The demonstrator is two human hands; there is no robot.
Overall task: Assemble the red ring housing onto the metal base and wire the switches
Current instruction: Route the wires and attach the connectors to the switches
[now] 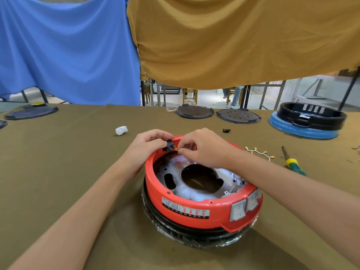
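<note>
Two bare hands meet at the far rim of the red ring housing (194, 211), which sits on the metal base (196, 190) near the middle of the olive-covered worktop (78, 162); left hand (145, 145), fingers curled, grips a small black switch (169, 145) at the housing's far rim, its metal terminals facing right; right hand (202, 148) pinches a brass-coloured wire terminal (176, 149) between thumb and forefinger, its tip touching the switch's terminals; two white rocker switches (244, 208) are seated in the housing's near right wall, beside a printed label (186, 210); a dark ring wrapped in clear film (194, 238) lies under the housing; on the worktop to the right lie a white wire harness with brass terminals (260, 153) and, further right, a screwdriver with a green and yellow handle (294, 164); a crumpled white wad (121, 130) lies well to the left, beyond the left hand; two dark round plates (194, 112) rest along the far edge, and a black ring housing on a blue-wrapped base (309, 117) stands at far right; blue cloth (68, 45) and mustard cloth (233, 39) hang behind
</note>
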